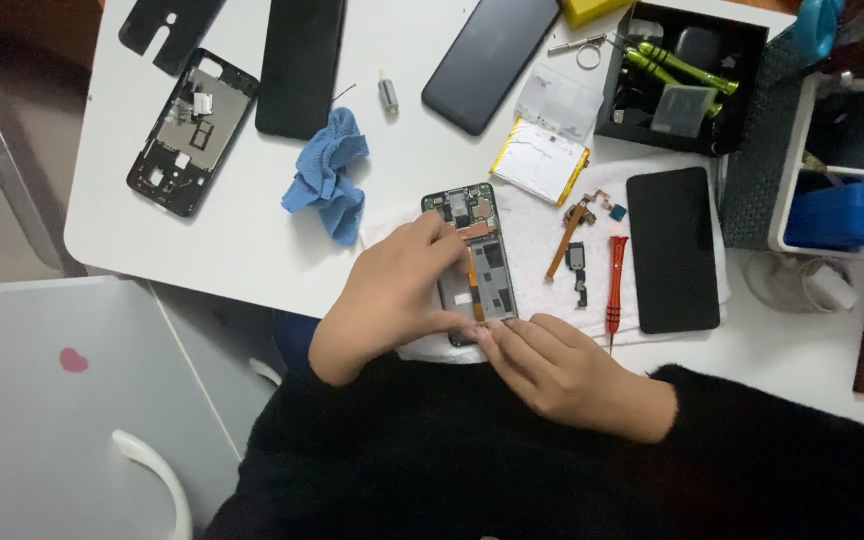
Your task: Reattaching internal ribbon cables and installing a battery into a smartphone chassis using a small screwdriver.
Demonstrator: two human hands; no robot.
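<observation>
opened phone: point(474, 262) lay back-off on a white towel point(542, 215) near the surface point(242, 240) front edge; the towel probably kept it from sliding
left hand: point(389, 295) fingers pressed on the phone's board, pinning it flat
right hand: point(552, 365) fingertips pressed at the phone's lower end; grasping nothing
battery: point(540, 160) white pouch, yellow edges, above the towel
red screwdriver: point(615, 280) set aside, right of the phone

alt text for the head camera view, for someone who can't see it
Both hands, left hand and right hand, press on an opened phone frame lying on a white towel. A red screwdriver, blue cloth and other phone parts lie around it.
</observation>
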